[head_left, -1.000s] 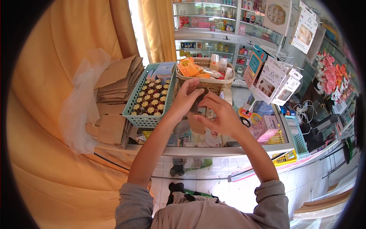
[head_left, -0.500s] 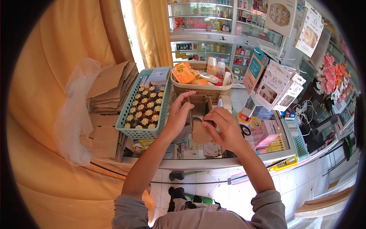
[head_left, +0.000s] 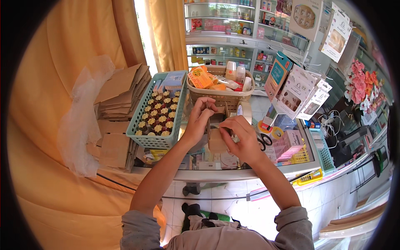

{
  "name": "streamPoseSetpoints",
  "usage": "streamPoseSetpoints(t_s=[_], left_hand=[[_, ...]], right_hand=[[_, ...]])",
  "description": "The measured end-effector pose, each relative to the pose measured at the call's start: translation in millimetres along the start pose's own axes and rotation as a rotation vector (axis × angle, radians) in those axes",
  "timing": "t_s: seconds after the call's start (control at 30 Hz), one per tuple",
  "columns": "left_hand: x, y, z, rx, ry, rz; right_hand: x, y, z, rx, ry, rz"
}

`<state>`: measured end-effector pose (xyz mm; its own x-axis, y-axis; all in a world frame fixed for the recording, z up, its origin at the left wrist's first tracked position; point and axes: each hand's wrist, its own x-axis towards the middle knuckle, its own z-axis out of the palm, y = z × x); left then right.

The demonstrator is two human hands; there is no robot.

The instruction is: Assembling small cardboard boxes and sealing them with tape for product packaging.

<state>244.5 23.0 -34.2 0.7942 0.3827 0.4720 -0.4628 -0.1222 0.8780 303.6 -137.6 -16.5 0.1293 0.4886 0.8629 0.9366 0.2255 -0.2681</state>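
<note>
A small brown cardboard box (head_left: pixel 217 142) stands open at the top on the glass counter, a flap hanging toward me. My left hand (head_left: pixel 201 121) grips its left wall, fingers bent over the upper edge. On the other side, my right hand (head_left: pixel 241 136) has its fingers curled in and pinched at the right edge by the near flap. The inside of the box is mostly hidden by my hands. Just behind my right hand is a roll of tape (head_left: pixel 246 111). Black-handled scissors (head_left: pixel 264 141) lie to the right of that hand.
Left of the box, a green basket (head_left: pixel 155 142) holds several gold-capped bottles. Flattened cardboard boxes (head_left: pixel 114 148) are stacked farther left beside clear plastic wrap (head_left: pixel 81 125). A tan basket (head_left: pixel 221 94) of toiletries stands behind; hanging packets (head_left: pixel 298 91) and pink boxes (head_left: pixel 287 146) are at right.
My right hand has shifted slightly left and down along the box edge, and my left fingers have curled in more. More of the scissors shows; the view has shifted a little.
</note>
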Motion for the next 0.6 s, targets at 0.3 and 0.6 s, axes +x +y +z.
streamPoseSetpoints(t_s=[0.3,0.6], left_hand=[[1,-6,1,0.168,-0.064,0.060],[2,-11,-2,0.168,-0.107,0.024]], right_hand=[[-4,1,-2,0.063,0.033,0.081],[-4,0,-4,0.101,-0.028,0.132]])
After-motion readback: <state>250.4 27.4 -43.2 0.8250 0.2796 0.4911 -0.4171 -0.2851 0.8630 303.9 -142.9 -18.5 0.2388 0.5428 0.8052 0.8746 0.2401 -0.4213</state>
